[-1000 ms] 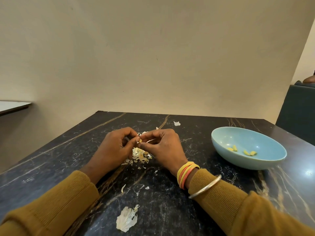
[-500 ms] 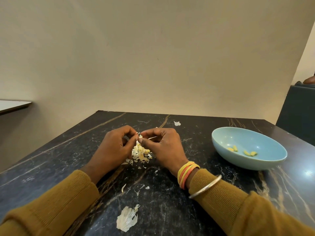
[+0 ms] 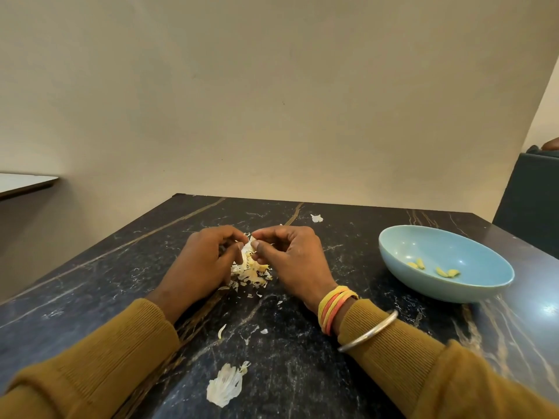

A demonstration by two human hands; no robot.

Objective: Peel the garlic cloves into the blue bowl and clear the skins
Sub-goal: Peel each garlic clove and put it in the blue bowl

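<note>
- Head view: left hand (image 3: pixel 199 261) and right hand (image 3: pixel 290 258) meet at the desk's (image 3: pixel 302 373) centre. Each grip is curled, pinching one small garlic clove (image 3: pixel 247 244).
- Skin pile (image 3: pixel 251 275) lies just at 6 o'clock of the fingertips.
- Blue bowl (image 3: pixel 423 243), at 3 o'clock of the hands, holds peeled cloves (image 3: pixel 432 267).
- Large loose skin (image 3: pixel 225 385) lies at 6 o'clock, between the sleeves.
</note>
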